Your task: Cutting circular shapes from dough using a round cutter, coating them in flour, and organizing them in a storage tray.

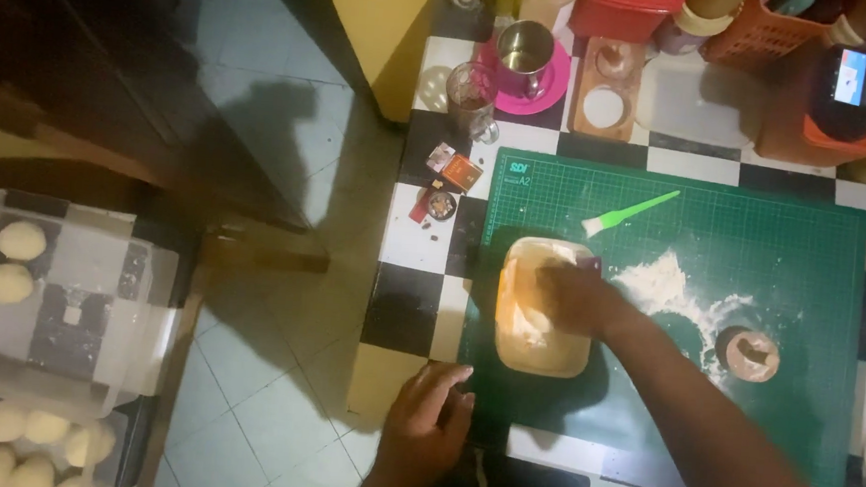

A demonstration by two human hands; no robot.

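I see a shallow rectangular orange tub (542, 320) of pale flour, upright on the green cutting mat's left edge, at about seven o'clock from the spilled flour heap (666, 285).

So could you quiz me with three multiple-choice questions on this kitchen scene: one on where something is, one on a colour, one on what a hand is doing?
1. Where does the brush lie?
A. On the floor
B. On the cutting mat
C. Inside the metal cup

2. What colour is the brush's handle?
A. Green
B. Red
C. Black

3. What is the right hand doing?
A. Holding the brush
B. Hanging over the floor
C. Reaching into the tub

Answers:
1 B: the brush rests on the mat's upper part, above the spilled flour.
2 A: the handle is bright green with pale bristles.
3 C: the right hand is down in the pale tub, while the left hand rests at the table edge, holding nothing.
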